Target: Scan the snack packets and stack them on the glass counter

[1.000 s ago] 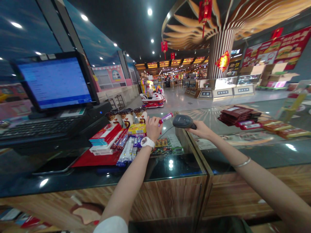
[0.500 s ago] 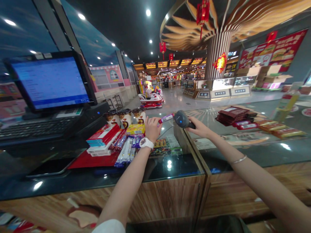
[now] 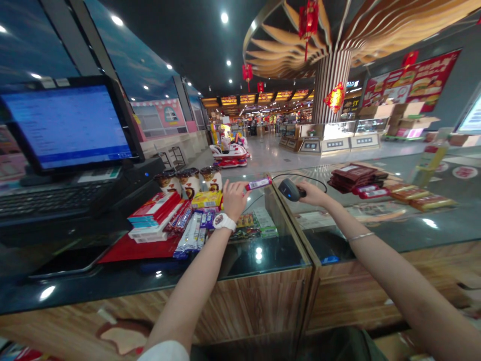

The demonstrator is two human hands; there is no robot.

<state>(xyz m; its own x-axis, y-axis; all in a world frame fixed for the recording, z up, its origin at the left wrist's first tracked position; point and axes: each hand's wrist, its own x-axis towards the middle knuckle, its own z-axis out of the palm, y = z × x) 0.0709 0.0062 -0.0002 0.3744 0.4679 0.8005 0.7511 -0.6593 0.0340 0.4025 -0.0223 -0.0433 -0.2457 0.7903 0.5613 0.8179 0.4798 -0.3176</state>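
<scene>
My left hand (image 3: 235, 199), with a white watch (image 3: 224, 221) on its wrist, is closed on one end of a slim pink-purple candy roll (image 3: 259, 184). The roll points right, and a white barcode label shows on its side. My right hand (image 3: 314, 194) is wrapped round the handle of a dark barcode scanner (image 3: 290, 190), whose head is a short way right of the roll, apart from it. Below and left of my left hand lie a yellow box (image 3: 206, 199), blue-and-white wrapped bars (image 3: 191, 233) and purple packs (image 3: 208, 218).
Lidded cups (image 3: 189, 182), red boxes (image 3: 156, 208) and a red sheet (image 3: 139, 249) lie left on the glass counter, near a monitor (image 3: 69, 125) and keyboard (image 3: 48, 197). Rightward are brown pouches (image 3: 353, 176), more pink-purple rolls (image 3: 372, 192), golden packs (image 3: 428, 199) and a bottle (image 3: 432, 158).
The scanner has moved right and tilted downward, widening its gap to the candy roll. The roll lies more level, its label more visible. The scanner's black cable now shows behind it.
</scene>
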